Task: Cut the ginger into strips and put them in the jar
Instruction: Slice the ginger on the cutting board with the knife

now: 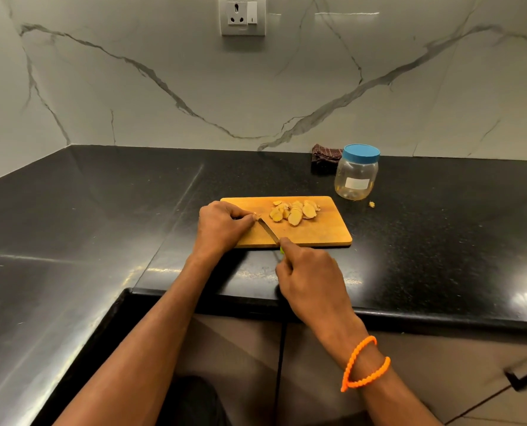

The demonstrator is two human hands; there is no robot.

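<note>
Black counter, pale oval ginger slices heaped

Tan wooden board, pale yellow ginger slices, clear jar with blue lid and white label, black speckled counter, white grey-veined marble wall, dark checked cloth, orange beaded bracelet, green knife handle

Board at the counter's front edge, jar behind it to the right.
Ginger slices lie on the cutting board; the jar stands on the counter, a cloth just behind it.
</note>
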